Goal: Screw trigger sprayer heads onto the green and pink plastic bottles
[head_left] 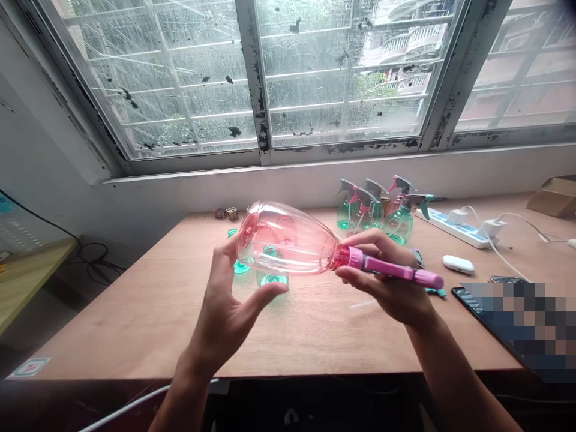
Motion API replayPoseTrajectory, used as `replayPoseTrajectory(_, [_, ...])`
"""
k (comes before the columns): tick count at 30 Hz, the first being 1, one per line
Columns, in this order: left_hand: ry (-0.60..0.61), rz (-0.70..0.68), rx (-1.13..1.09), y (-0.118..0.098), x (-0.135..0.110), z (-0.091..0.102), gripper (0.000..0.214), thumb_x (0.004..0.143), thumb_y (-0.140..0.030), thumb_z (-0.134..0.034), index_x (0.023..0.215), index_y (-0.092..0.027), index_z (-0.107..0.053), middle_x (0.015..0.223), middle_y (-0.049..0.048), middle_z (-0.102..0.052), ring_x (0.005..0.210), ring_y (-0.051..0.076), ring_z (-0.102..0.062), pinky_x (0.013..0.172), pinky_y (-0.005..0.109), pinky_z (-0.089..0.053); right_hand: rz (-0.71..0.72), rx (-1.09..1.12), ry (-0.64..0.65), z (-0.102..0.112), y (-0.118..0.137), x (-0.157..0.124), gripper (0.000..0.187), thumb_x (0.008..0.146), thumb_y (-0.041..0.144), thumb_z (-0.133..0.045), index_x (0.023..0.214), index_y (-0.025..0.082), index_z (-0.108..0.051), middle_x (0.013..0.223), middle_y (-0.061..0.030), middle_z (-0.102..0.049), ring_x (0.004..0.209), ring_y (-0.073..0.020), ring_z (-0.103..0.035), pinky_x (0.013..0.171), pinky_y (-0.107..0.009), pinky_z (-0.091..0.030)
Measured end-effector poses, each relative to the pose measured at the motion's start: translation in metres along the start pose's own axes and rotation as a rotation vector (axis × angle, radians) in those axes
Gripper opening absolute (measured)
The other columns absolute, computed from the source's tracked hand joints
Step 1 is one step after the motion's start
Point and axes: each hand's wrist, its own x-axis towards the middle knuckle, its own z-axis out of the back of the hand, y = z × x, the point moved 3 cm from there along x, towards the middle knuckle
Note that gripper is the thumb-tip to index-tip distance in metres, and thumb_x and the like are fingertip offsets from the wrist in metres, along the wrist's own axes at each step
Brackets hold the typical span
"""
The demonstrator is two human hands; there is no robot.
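Observation:
A clear pink spray bottle (292,237) lies sideways in the air above the table, its base toward the left and its pink sprayer head (396,268) toward the right. My right hand (396,297) is closed around the neck and sprayer. At the base end, my left hand (222,324) has its thumb stretched away from its fingers; the fingertips are partly hidden by the bottle, and whether they touch it I cannot tell. Behind the bottle stand green clear bottles (273,279), partly covered by it. A teal piece (436,293) shows past my right hand.
Several assembled spray bottles (398,225) stand at the back by the wall. To the right are a white power strip (454,227) with cables, a white case (458,264), a dark device (508,330) and a cardboard box (555,195). Two small blocks (231,213) lie at the back left.

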Motion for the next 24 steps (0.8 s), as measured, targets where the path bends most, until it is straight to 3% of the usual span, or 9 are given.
replayPoseTrajectory(5, [-0.109, 0.08, -0.083, 0.002, 0.001, 0.004, 0.045, 0.096, -0.051, -0.08, 0.133, -0.029, -0.067, 0.139, 0.0089, -0.075, 0.139, 0.035, -0.066, 0.129, 0.062, -0.043, 0.031, -0.033, 0.051, -0.006, 0.001, 0.001, 0.035, 0.084, 0.024, -0.096, 0.109, 0.026, -0.072, 0.091, -0.002, -0.085, 0.077, -0.0223, -0.082, 0.058, -0.027, -0.065])
replayPoseTrajectory(10, [-0.084, -0.046, -0.061, -0.004, 0.006, 0.003, 0.056, 0.092, -0.039, -0.088, 0.142, -0.034, -0.066, 0.159, 0.0048, -0.064, 0.156, 0.032, -0.052, 0.135, 0.056, -0.036, -0.057, 0.1, 0.036, -0.003, -0.005, 0.003, 0.022, 0.091, 0.031, -0.091, 0.103, 0.025, -0.074, 0.073, 0.0021, -0.078, 0.061, -0.0166, -0.073, 0.05, -0.024, -0.058])
replayPoseTrajectory(13, [-0.075, -0.108, 0.027, -0.005, 0.005, 0.003, 0.059, 0.091, -0.036, -0.09, 0.145, -0.037, -0.065, 0.159, 0.0036, -0.063, 0.156, 0.032, -0.052, 0.134, 0.057, -0.039, -0.092, 0.172, 0.051, 0.001, -0.006, 0.003, 0.017, 0.099, 0.038, -0.083, 0.104, 0.025, -0.072, 0.065, 0.0042, -0.072, 0.056, -0.0154, -0.067, 0.051, -0.026, -0.056])
replayPoseTrajectory(17, [-0.018, -0.07, 0.048, -0.001, 0.001, 0.005, 0.073, 0.086, -0.042, -0.093, 0.15, -0.034, -0.059, 0.159, 0.0091, -0.063, 0.155, 0.038, -0.052, 0.133, 0.061, -0.039, -0.083, 0.125, 0.029, 0.0, -0.001, 0.003, 0.021, 0.091, 0.032, -0.091, 0.1, 0.024, -0.074, 0.068, 0.0029, -0.074, 0.058, -0.0168, -0.069, 0.05, -0.026, -0.057])
replayPoseTrajectory(21, [-0.059, -0.016, -0.042, -0.002, 0.0, 0.006, 0.044, 0.096, -0.049, -0.081, 0.134, -0.03, -0.065, 0.156, 0.0091, -0.066, 0.152, 0.036, -0.056, 0.129, 0.06, -0.043, -0.056, 0.094, 0.011, -0.002, 0.004, 0.002, 0.025, 0.083, 0.025, -0.097, 0.097, 0.024, -0.077, 0.072, 0.0029, -0.076, 0.059, -0.0157, -0.07, 0.051, -0.025, -0.059])
replayPoseTrajectory(24, [-0.061, -0.049, -0.069, -0.006, 0.003, 0.005, 0.033, 0.098, -0.04, -0.081, 0.127, -0.031, -0.067, 0.159, 0.0059, -0.064, 0.154, 0.032, -0.054, 0.131, 0.056, -0.042, -0.097, 0.11, 0.027, -0.001, -0.002, 0.003, 0.019, 0.09, 0.032, -0.091, 0.099, 0.025, -0.076, 0.068, 0.0034, -0.074, 0.057, -0.0155, -0.068, 0.051, -0.026, -0.057])
